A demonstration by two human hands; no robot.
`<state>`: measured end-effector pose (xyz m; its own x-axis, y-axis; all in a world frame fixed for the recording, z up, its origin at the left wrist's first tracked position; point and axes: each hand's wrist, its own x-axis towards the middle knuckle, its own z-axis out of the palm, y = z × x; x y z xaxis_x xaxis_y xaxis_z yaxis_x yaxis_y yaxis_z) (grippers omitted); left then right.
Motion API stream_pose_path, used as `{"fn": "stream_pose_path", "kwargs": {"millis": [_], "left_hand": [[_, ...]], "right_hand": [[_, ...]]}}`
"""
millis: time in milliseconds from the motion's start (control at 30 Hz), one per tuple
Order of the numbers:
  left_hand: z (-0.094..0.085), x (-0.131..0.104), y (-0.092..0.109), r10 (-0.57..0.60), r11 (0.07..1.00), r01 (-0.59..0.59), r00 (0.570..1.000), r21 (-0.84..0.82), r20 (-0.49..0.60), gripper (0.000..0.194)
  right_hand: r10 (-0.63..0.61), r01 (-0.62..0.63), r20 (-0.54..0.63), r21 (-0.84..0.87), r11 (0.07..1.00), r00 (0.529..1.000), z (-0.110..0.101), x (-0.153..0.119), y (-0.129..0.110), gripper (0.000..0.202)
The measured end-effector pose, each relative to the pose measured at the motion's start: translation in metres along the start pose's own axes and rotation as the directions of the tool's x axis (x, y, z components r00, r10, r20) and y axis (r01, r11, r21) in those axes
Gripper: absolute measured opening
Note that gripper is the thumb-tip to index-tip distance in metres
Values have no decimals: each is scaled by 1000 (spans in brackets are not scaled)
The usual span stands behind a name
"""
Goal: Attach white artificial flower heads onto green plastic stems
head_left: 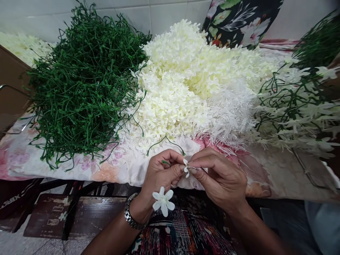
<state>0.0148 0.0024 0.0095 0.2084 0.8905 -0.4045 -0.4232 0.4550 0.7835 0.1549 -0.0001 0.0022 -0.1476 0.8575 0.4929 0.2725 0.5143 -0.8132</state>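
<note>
Presently, lower centre: left hand (160, 174) and right hand (224, 173), fingertips pinched together on one small white blossom (186, 167). Right edge: stemmed flowers (317, 110), seemingly finished. Remaining, apparently: loose green stems (87, 81), upper left; loose blossoms (172, 102), upper centre.

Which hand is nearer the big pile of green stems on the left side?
Left. The left hand is apart from the pile, to its right and closer to the person; the right hand is farther right, beyond the left.
</note>
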Motion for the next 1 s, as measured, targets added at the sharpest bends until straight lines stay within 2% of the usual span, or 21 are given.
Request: {"fn": "stream_pose_path", "kwargs": {"millis": [167, 367, 467, 567, 667, 700, 733, 833, 1000], "left_hand": [[1, 0, -1, -26, 999, 26, 1000, 43, -18, 32], [2, -2, -1, 14, 996, -12, 1000, 83, -19, 30], [2, -3, 0, 70, 986, -67, 997, 153, -15, 23], [1, -4, 2, 161, 943, -150, 987, 298, -15, 14], [1, -5, 5, 294, 839, -265, 956, 476, 13, 10], [1, -5, 5, 330, 799, -298, 943, 523, 33, 12], [1, -6, 6, 356, 764, -323, 933, 558, 52, 12], [0, -6, 5, 366, 712, -341, 926, 613, 90, 12], [-1, -7, 5, 341, 710, -325, 935, 625, 98, 9]], "right_hand": [[-23, 23, -26, -14, 1000, 999, 1, 0, 1, 15], [-61, 61, 10, -42, 997, 998, 1, 4, 2, 15], [-53, 56, 57, -62, 996, 997, -3, 5, 1, 15], [1, 14, 148, -99, 995, 989, -10, 5, -2, 18], [46, -22, 230, -107, 994, 972, -14, 6, -3, 47], [40, -14, 251, -107, 994, 967, -14, 6, -3, 50], [32, -3, 259, -114, 993, 965, -14, 6, -4, 46], [13, 20, 223, -143, 990, 975, -12, 7, -3, 14], [60, -25, 176, -194, 981, 983, -10, 5, -1, 8]]}}
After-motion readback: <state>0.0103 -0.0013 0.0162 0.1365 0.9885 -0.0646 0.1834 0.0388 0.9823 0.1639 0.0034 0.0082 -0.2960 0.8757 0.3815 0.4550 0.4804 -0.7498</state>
